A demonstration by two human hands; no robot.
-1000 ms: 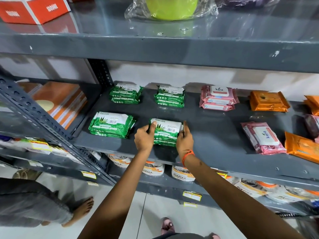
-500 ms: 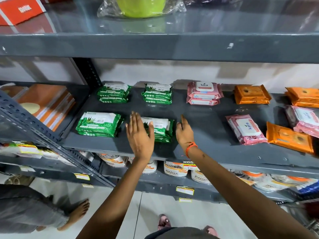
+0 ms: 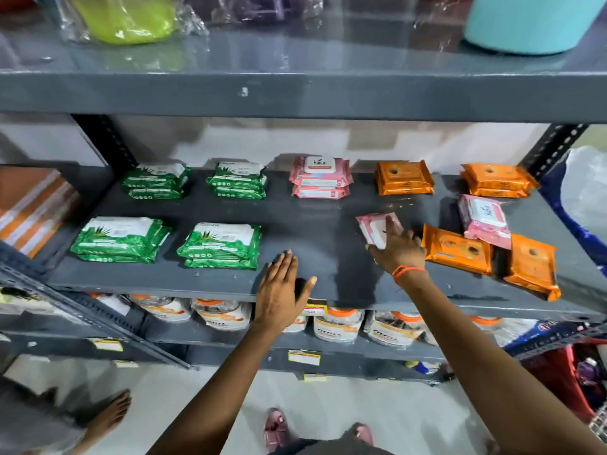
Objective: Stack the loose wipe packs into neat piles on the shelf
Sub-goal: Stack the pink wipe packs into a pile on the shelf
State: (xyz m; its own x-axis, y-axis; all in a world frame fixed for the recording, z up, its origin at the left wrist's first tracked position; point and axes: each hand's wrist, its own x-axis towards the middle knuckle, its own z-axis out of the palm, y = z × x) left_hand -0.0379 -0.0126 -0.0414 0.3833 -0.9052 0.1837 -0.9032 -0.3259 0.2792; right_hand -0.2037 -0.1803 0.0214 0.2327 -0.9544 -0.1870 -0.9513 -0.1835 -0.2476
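Four green piles (image 3: pixel 223 244), one pink pile (image 3: pixel 320 177), two orange piles (image 3: pixel 404 177) (loose: two pink, two orange).

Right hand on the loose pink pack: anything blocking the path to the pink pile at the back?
Nothing visible. The right hand rests on the loose pink wipe pack; only bare grey metal shelf lies between it and the stacked pink wipe pile.

The word "kara" was legible on the white lid label of the top pink pack (image 3: pixel 319 165) in the rear pile and, turned sideways, on the loose pink pack (image 3: pixel 484 216) at right. Other labels were too blurred to read.
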